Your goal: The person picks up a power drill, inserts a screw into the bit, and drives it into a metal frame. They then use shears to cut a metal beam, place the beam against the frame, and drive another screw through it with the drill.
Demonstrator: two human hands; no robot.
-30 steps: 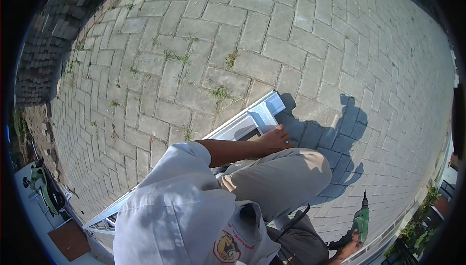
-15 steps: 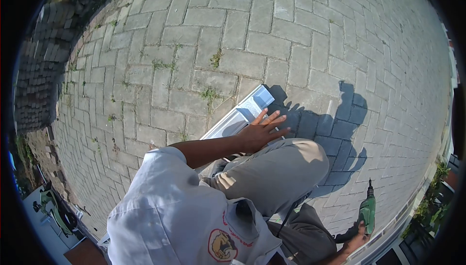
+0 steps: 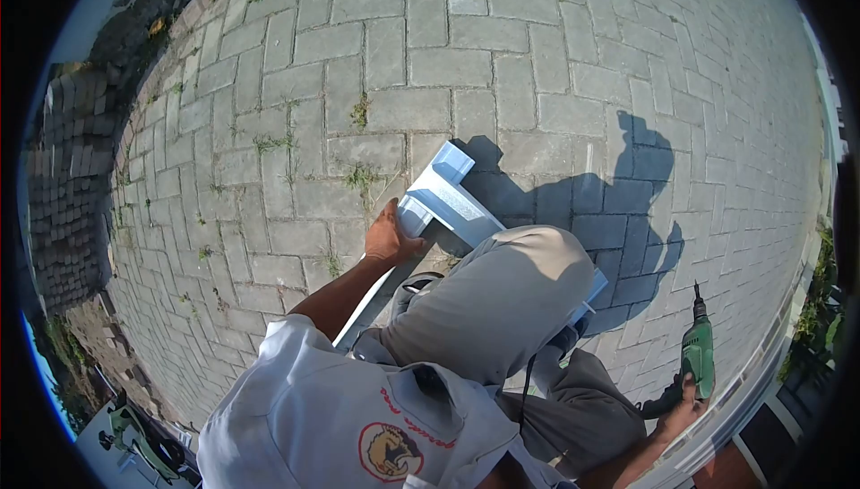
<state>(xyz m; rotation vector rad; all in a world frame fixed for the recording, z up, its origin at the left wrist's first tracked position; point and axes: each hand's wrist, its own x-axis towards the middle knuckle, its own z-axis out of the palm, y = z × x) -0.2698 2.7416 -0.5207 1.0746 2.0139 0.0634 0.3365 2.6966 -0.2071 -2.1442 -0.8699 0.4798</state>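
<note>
My left hand (image 3: 389, 236) is closed around a white metal profile (image 3: 415, 212), near its end on the paving. A crosspiece (image 3: 461, 209) of similar profile meets it at an angle, and the two form a T-like joint; part of it runs beneath my bent knee. Another end of white profile (image 3: 588, 299) shows beyond the knee. Out to the right, my right hand (image 3: 688, 408) grips a green power drill (image 3: 698, 350) by its handle, the bit pointing away from me. The drill is well apart from the profiles.
Grey paving blocks (image 3: 502, 59) with weeds in the joints cover the ground. Stacked bricks (image 3: 67, 189) stand at the left. A green machine (image 3: 143, 440) is at lower left. A pale curb (image 3: 752, 390) and plants (image 3: 811, 310) line the right side.
My left hand has gone from lying spread over the profile to gripping its left side. The crosspiece now shows at an angle across it. My right hand still holds the drill.
</note>
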